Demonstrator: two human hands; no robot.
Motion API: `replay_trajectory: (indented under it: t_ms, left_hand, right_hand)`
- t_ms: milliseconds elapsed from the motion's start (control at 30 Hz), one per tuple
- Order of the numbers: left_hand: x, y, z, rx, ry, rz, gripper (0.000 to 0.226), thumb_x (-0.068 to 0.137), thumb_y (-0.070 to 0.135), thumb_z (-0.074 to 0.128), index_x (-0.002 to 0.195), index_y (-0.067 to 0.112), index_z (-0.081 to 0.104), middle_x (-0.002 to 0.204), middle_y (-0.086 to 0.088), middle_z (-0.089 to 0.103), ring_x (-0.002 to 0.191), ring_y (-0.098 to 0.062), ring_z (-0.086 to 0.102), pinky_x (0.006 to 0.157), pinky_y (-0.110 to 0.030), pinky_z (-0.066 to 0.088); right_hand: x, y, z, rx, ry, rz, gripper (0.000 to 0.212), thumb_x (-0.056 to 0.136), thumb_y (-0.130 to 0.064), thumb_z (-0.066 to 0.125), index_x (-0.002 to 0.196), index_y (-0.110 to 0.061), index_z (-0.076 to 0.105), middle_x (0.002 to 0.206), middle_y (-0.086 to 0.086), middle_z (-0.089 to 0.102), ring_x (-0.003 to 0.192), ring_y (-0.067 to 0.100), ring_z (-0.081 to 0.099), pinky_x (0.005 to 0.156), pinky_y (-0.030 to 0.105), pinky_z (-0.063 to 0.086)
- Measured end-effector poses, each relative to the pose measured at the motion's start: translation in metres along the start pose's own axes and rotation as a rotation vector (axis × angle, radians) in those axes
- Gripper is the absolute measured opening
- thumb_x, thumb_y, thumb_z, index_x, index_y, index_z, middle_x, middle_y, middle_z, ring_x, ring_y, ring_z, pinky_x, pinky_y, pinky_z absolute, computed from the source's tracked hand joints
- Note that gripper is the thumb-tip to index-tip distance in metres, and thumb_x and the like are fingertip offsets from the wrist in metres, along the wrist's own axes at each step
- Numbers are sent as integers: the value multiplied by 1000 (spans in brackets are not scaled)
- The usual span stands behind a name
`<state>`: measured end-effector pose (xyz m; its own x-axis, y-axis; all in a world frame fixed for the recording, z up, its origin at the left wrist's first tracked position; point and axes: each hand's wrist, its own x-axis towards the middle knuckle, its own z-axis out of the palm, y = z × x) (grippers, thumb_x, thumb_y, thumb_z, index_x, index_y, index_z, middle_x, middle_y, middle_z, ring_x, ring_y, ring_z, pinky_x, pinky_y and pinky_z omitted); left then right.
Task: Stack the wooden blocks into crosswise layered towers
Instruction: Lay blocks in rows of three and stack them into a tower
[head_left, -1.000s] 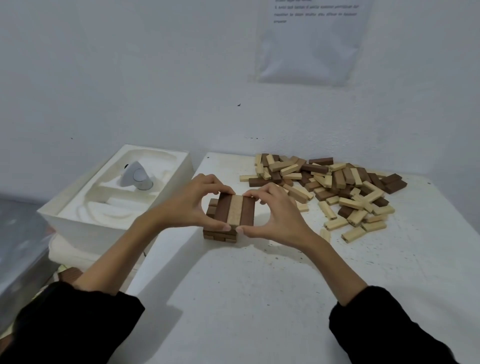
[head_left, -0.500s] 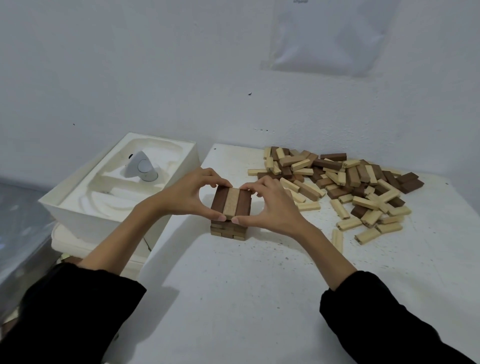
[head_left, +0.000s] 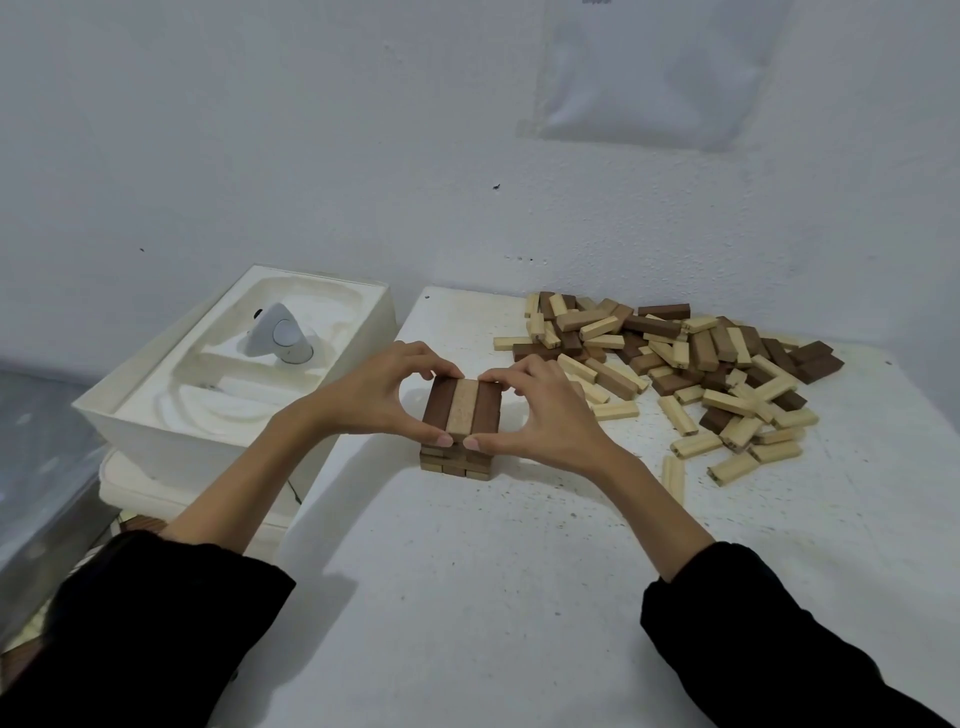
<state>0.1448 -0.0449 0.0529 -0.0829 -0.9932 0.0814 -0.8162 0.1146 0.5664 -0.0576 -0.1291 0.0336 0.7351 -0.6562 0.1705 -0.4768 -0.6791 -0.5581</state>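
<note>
A short block tower (head_left: 460, 431) stands on the white table (head_left: 519, 571) near its left edge. Its top layer is two dark blocks with a light one between them, lying crosswise over the layers below. My left hand (head_left: 374, 395) pinches the top layer from the left, thumb at the near end and fingers at the far end. My right hand (head_left: 540, 410) pinches it the same way from the right. A loose pile of light and dark wooden blocks (head_left: 691, 369) lies at the back right of the table.
A white moulded foam box (head_left: 171, 415) with a small grey device (head_left: 278, 338) in it sits just left of the table, on another white box. A white wall rises right behind the table. A stray light block (head_left: 673, 478) lies close to my right forearm.
Both hands have squared the top three blocks into line over the tower. The hands keep their grip, and the camera has tilted slightly.
</note>
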Motion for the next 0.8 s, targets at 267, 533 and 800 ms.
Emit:
replay_trajectory:
  t_ms: [267, 533, 800]
  left_hand:
    - [-1, -2, 1, -23, -1, -15, 75, 50, 64, 71, 116, 34, 57, 105, 21, 51, 104, 1, 45, 85, -4, 31]
    - [-2, -4, 2, -33, -15, -24, 74, 51, 63, 72, 117, 34, 57, 106, 20, 51, 104, 0, 46, 83, -3, 31]
    - [-4, 2, -7, -115, -16, -69, 80, 51, 64, 71, 124, 39, 51, 113, 21, 55, 108, 6, 46, 87, -9, 35]
  right_hand:
    - [-4, 0, 3, 77, 2, 24, 73, 65, -53, 77, 130, -31, 50, 117, -4, 44, 112, 12, 41, 95, 35, 36]
    - [-5, -1, 4, 100, 2, 21, 75, 66, -52, 77, 131, -30, 49, 116, -5, 43, 110, 12, 43, 95, 36, 40]
    - [-13, 3, -6, 347, 13, 80, 46, 87, -51, 48, 126, -28, 55, 113, -6, 47, 108, 9, 45, 88, 26, 34]
